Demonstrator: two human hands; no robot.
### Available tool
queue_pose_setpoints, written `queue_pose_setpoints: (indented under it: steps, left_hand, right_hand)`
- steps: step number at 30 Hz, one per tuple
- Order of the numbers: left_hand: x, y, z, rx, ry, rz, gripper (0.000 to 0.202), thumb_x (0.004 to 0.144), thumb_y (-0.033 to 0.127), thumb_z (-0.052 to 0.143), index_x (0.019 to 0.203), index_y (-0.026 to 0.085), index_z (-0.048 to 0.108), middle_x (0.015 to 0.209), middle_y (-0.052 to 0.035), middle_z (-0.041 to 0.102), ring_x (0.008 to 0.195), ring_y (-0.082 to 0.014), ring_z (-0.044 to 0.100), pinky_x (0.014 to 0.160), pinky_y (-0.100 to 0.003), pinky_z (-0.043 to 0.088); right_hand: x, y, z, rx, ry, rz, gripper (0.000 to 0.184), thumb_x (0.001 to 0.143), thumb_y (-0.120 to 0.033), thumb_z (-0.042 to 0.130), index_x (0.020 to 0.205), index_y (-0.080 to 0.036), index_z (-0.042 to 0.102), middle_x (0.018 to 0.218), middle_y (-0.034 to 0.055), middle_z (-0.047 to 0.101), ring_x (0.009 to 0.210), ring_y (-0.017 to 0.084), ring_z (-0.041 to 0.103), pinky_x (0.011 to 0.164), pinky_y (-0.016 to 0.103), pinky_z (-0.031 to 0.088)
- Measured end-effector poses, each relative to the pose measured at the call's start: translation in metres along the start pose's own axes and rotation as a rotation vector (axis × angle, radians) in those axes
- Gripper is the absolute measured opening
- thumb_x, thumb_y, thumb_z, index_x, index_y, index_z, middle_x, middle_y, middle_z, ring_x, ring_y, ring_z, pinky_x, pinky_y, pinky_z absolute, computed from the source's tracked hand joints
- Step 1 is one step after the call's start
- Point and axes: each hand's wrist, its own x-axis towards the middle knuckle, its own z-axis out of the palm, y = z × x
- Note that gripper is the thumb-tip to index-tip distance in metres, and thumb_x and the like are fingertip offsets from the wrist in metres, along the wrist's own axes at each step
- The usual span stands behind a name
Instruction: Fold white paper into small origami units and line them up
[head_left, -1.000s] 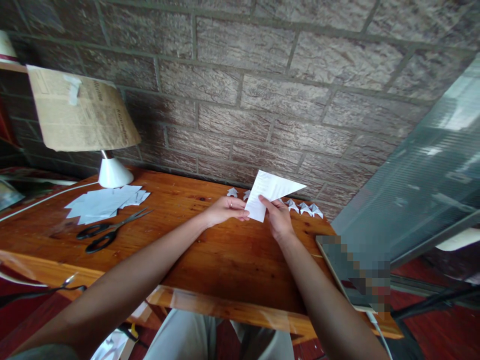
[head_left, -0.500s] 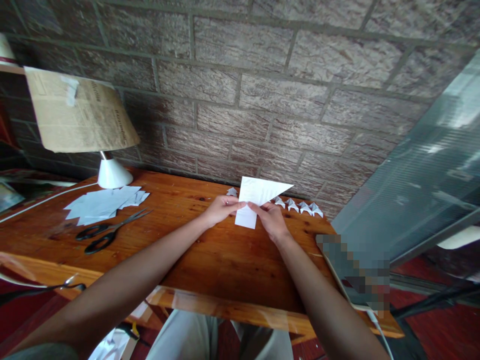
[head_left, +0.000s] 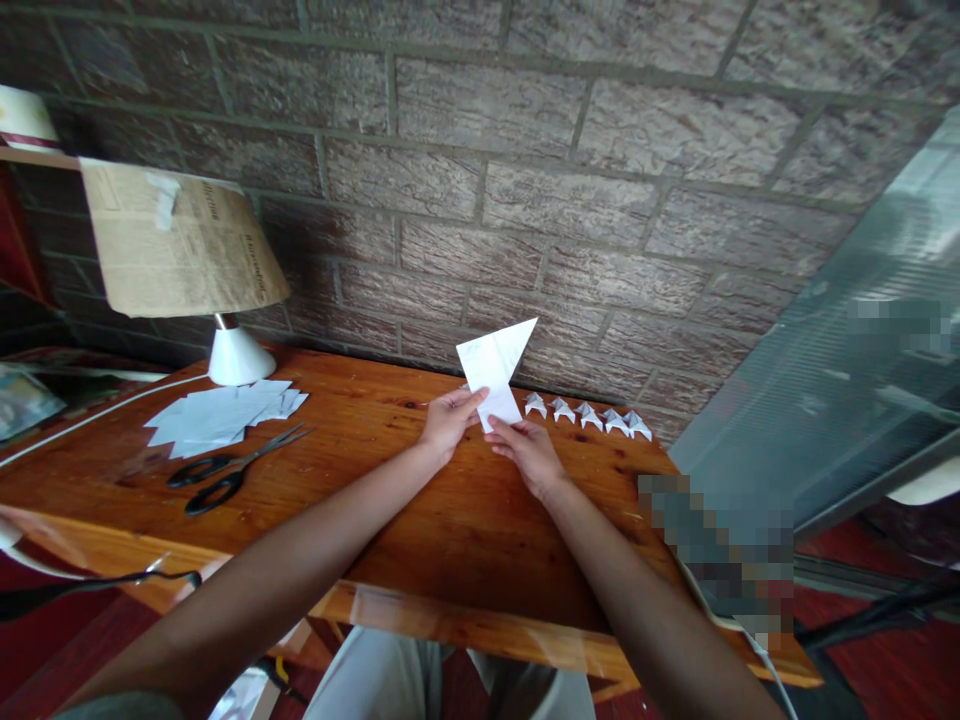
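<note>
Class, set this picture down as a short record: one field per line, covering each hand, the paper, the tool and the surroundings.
Left hand: holding the folded white sheet at its left edge
Right hand: holding the same sheet near its bottom edge
Folded paper pieces: five plainly visible, in a row near the brick wall
Paper pile: loose white sheets, overlapping
Tool: black-handled scissors, lying nearer the person than the pile
Light: table lamp, newsprint-patterned shade
Surface: wooden table

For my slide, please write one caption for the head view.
Both hands hold a folded white paper above a wooden table with scissors, loose sheets and small folded pieces.
</note>
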Motion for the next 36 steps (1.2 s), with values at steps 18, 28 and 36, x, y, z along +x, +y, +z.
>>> queue_pose_setpoints:
  steps: [18,28,36]
  left_hand:
    - [0.015,0.019,-0.015,-0.146,0.074,-0.086,0.023,0.065,0.019,0.081,0.085,0.013,0.07,0.086,-0.0077,0.074,0.077,-0.0149,0.07,0.085,-0.029,0.054]
    - [0.01,0.014,-0.021,0.024,-0.229,-0.23,0.035,0.062,0.018,0.082,0.095,0.012,0.072,0.101,-0.0126,0.073,0.09,-0.0198,0.07,0.094,-0.034,0.051]
    - [0.003,0.008,-0.016,0.085,-0.284,-0.211,0.039,0.059,0.027,0.085,0.092,0.01,0.073,0.096,-0.0142,0.073,0.081,-0.0211,0.071,0.089,-0.039,0.053]
  right_hand:
    - [-0.001,0.003,0.005,-0.085,-0.023,-0.014,0.028,0.06,-0.038,0.079,0.072,-0.014,0.071,0.071,0.0061,0.072,0.059,0.012,0.061,0.053,0.022,0.044]
    - [0.0,0.001,-0.001,-0.038,0.002,-0.028,0.027,0.059,-0.036,0.08,0.074,-0.014,0.072,0.07,0.0057,0.072,0.058,0.011,0.061,0.053,0.021,0.045]
    - [0.0,-0.001,-0.001,-0.043,-0.011,-0.026,0.029,0.059,-0.038,0.08,0.074,-0.014,0.072,0.072,0.006,0.072,0.06,0.011,0.061,0.055,0.021,0.045]
